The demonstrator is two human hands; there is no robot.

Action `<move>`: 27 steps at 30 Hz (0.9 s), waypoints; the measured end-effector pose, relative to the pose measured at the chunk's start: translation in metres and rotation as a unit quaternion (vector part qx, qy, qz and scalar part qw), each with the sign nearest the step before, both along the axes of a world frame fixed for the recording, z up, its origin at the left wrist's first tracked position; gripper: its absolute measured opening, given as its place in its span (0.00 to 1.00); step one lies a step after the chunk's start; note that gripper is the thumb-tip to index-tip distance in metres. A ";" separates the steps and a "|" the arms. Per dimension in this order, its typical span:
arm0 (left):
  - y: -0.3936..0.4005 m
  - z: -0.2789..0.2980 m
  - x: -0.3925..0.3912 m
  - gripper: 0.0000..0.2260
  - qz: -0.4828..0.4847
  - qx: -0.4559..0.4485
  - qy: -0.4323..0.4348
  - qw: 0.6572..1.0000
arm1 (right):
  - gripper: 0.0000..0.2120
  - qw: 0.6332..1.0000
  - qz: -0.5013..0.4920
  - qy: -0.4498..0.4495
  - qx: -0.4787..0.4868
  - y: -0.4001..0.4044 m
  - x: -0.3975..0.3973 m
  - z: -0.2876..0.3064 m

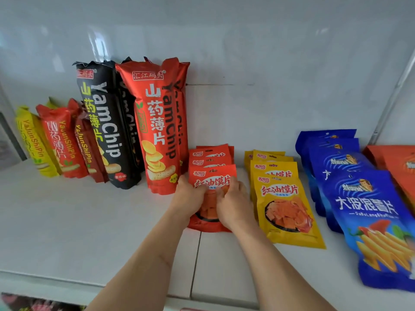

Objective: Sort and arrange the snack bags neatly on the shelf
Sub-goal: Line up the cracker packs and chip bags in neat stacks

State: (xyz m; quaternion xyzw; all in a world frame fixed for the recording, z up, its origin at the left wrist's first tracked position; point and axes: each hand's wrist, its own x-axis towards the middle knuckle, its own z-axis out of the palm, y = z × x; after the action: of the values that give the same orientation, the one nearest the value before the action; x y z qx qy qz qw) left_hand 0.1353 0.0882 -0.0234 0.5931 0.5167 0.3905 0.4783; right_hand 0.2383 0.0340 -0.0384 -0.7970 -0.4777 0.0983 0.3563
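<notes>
Red snack bag [211,178], front of its overlapped row mid-shelf [89,221], is being gripped by left hand [190,196] and right hand [231,203], fingers curled onto its face, likely being squared with the stack.

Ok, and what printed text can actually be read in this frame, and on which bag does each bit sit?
"YamChip", "山药薄片": tall red bag
"YamChip": tall black bag
"YaJunShiPin": small yellow bag, small red bag
"红油馍片": front red pouch held by left hand and right hand; front yellow pouch
"大波浪薯片", "DaBoLang...": front blue bag
Brand logos, flavour badges and the orange bags: too small or blurred.
</notes>
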 end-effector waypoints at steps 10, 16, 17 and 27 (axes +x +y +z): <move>0.043 0.006 0.004 0.14 -0.069 -0.049 -0.031 0.996 | 0.30 1.000 -0.004 0.008 -0.018 0.011 0.008 -0.006; 0.055 -0.003 0.013 0.14 -0.066 -0.022 -0.014 0.998 | 0.28 0.999 -0.016 -0.023 -0.032 0.014 0.009 -0.008; 0.056 -0.006 0.014 0.14 -0.063 -0.012 -0.007 0.998 | 0.28 0.999 -0.017 -0.029 -0.035 0.014 0.009 -0.009; 0.059 -0.013 0.022 0.19 -0.050 0.062 0.125 0.989 | 0.27 0.995 -0.033 -0.065 -0.066 0.017 0.009 -0.020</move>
State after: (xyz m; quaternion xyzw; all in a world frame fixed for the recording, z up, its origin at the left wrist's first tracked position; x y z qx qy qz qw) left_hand 0.1574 0.1472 -0.0359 0.6908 0.5168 0.3199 0.3916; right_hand 0.2475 0.0511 -0.0583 -0.8385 -0.4663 0.0655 0.2742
